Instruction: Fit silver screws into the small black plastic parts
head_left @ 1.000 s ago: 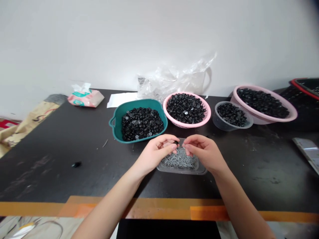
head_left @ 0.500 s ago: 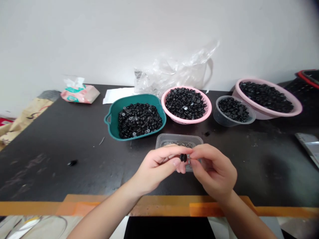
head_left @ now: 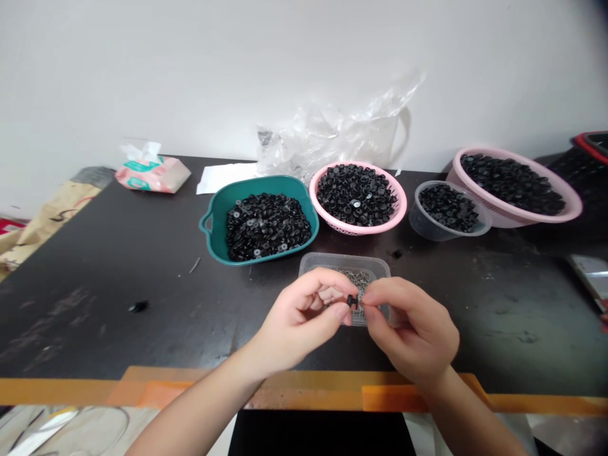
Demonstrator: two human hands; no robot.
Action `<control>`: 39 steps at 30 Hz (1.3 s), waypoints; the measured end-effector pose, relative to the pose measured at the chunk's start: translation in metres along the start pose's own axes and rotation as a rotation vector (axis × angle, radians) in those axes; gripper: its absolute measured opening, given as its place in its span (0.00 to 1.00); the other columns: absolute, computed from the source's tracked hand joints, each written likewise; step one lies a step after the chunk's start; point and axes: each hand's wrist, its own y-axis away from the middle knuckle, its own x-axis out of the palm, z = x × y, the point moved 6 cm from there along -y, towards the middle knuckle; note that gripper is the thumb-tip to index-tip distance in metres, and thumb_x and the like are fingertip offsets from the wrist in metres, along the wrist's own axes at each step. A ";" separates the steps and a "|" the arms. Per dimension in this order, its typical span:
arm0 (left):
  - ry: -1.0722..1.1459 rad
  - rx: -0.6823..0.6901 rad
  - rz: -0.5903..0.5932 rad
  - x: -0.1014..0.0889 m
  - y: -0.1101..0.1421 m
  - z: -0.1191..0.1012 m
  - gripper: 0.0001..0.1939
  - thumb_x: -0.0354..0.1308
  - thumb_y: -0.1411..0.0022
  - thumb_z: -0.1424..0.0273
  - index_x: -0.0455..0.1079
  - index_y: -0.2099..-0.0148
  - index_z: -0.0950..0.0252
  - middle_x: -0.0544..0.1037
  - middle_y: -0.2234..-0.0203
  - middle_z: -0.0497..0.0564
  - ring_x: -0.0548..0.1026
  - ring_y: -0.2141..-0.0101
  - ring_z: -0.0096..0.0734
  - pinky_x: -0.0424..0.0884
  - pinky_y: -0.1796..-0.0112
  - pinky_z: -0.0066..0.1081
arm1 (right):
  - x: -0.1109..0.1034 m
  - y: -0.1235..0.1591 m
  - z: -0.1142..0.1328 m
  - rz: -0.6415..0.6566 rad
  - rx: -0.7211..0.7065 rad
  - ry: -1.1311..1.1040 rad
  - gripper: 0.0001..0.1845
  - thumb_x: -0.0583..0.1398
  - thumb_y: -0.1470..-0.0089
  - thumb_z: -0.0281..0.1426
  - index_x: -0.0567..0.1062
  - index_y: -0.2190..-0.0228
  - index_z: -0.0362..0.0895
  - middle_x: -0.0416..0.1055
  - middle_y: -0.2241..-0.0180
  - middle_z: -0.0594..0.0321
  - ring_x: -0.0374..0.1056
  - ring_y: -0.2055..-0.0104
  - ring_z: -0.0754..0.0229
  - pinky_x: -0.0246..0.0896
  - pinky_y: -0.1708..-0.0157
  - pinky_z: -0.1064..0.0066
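On the dark table (head_left: 142, 266), a green tub (head_left: 217, 237) and a smaller pink basket (head_left: 357, 228) stand behind a clear box (head_left: 344, 259) of fasteners (head_left: 357, 277). Over the box, the left hand (head_left: 304, 316) and right hand (head_left: 413, 329) nearly meet – the left clamped on a black part (head_left: 352, 301), the right's fingertips close beside it, gripping what I cannot tell.

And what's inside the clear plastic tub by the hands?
The clear plastic tub holds many thin silvery pieces, perhaps screws or nails. The left hand and right hand hide parts of it, and anything beneath the top layer can't be seen.
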 end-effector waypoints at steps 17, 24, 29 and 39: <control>-0.097 -0.008 -0.053 -0.003 0.001 0.001 0.10 0.57 0.32 0.76 0.73 0.51 0.59 0.77 0.66 0.47 0.76 0.65 0.21 0.73 0.60 0.19 | 0.000 0.007 -0.020 -0.041 0.164 -0.225 0.13 0.65 0.46 0.19 0.76 0.62 0.49 0.76 0.68 0.66 0.73 0.65 0.63 0.71 0.64 0.73; -0.106 0.030 -0.069 -0.005 0.003 -0.005 0.10 0.57 0.33 0.76 0.74 0.52 0.60 0.77 0.67 0.48 0.76 0.66 0.24 0.74 0.62 0.22 | 0.001 0.001 -0.018 0.078 0.205 -0.374 0.12 0.63 0.43 0.21 0.79 0.61 0.50 0.78 0.67 0.63 0.74 0.68 0.62 0.72 0.68 0.72; -0.124 0.046 -0.050 -0.005 0.003 -0.006 0.12 0.56 0.32 0.77 0.74 0.51 0.58 0.76 0.66 0.47 0.76 0.66 0.22 0.73 0.61 0.21 | 0.000 0.002 -0.022 0.079 0.220 -0.317 0.13 0.63 0.43 0.20 0.79 0.62 0.50 0.77 0.65 0.65 0.74 0.64 0.64 0.71 0.65 0.75; -0.003 -0.037 -0.060 -0.004 -0.002 0.006 0.08 0.58 0.33 0.76 0.72 0.52 0.65 0.77 0.70 0.49 0.77 0.66 0.24 0.73 0.61 0.23 | -0.001 0.000 -0.023 0.026 0.207 -0.175 0.09 0.65 0.45 0.21 0.78 0.65 0.48 0.77 0.67 0.65 0.73 0.65 0.64 0.70 0.65 0.74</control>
